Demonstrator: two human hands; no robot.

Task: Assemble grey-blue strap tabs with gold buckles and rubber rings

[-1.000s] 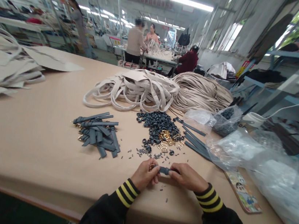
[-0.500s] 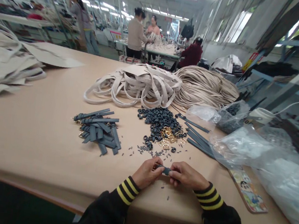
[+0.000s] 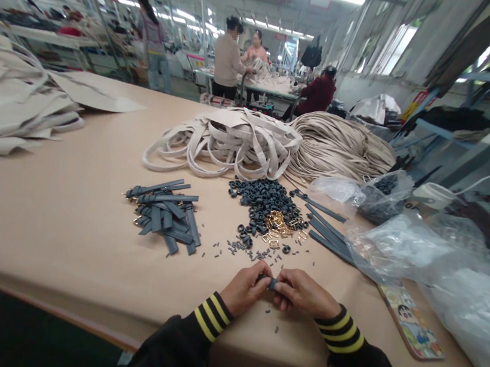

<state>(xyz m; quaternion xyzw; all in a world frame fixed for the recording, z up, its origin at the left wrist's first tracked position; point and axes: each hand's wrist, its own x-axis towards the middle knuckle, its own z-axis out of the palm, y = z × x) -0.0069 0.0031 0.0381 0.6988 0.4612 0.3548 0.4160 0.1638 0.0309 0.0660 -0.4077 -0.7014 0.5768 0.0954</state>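
Observation:
Between my two hands, near the table's front edge, is a dark grey strap (image 3: 272,284), mostly covered by my fingers. My left hand (image 3: 248,287) pinches its left end. My right hand (image 3: 303,293) grips the other end, thumb on top. Just beyond lie small grey pieces (image 3: 240,249), scattered over the table. Behind them are gold buckles (image 3: 279,224) and a heap of dark grey loops (image 3: 263,198). Left of these sits a pile of dark grey straps (image 3: 166,215), some with gold metal showing at the ends.
Beige strips in loops (image 3: 232,140) and a coiled beige bundle (image 3: 344,145) lie at the back. Beige fabric pieces (image 3: 7,98) cover the far left. Clear plastic bags (image 3: 417,248), loose grey straps (image 3: 332,240) and a phone with a cartoon case (image 3: 414,323) are at right. Other people stand beyond.
My hands have drawn slightly closer together, and less of the strap shows between them. The whole view has shifted a little. The piles on the table look the same.

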